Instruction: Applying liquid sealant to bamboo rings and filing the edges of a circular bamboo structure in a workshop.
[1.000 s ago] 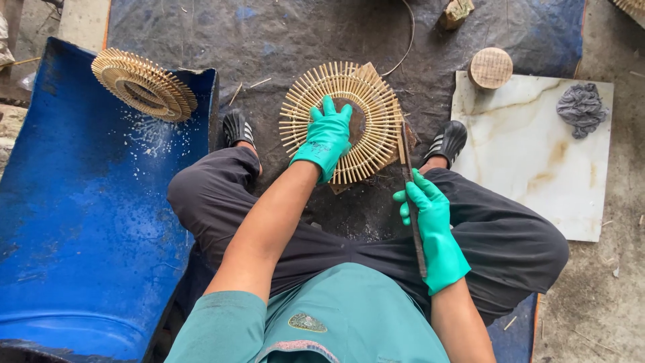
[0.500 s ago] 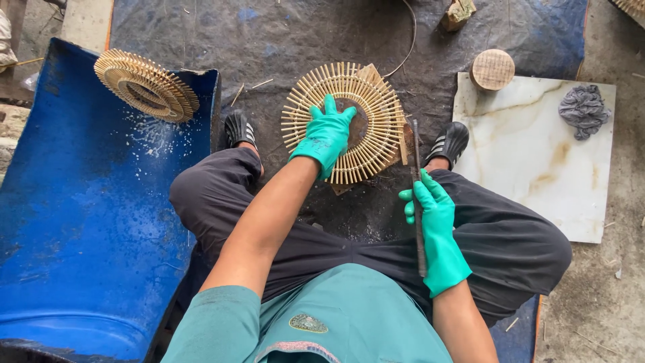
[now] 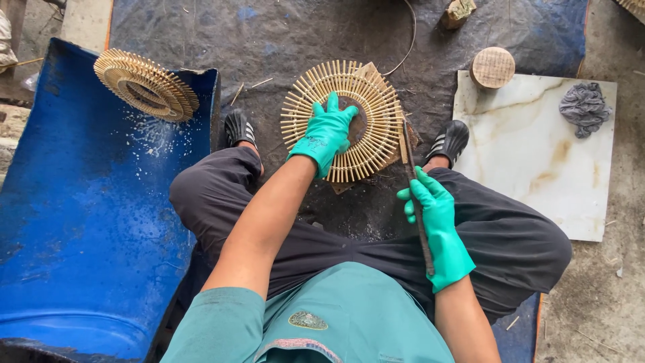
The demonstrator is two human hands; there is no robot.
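Left hand (image 3: 327, 133): your palm lies flat, fingers spread, on the wheel (image 3: 342, 121).
Right hand (image 3: 435, 222): you grip a blade (image 3: 410, 168), tip touching the wheel's right rim.
Wheel: on the mat (image 3: 269, 40), between your feet.

Green gloves on the left hand (image 3: 326, 134) and right hand (image 3: 435, 225); tan ring of sticks (image 3: 342, 121), blue tub (image 3: 80, 222), white marbled slab (image 3: 537, 154).

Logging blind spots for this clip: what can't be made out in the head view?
- Centre of the round bamboo-stick ring: covered by the left hand.
- Long thin tool: its middle hidden by the right hand; its kind is unclear.
- Woven piece: cut off by the top right corner.
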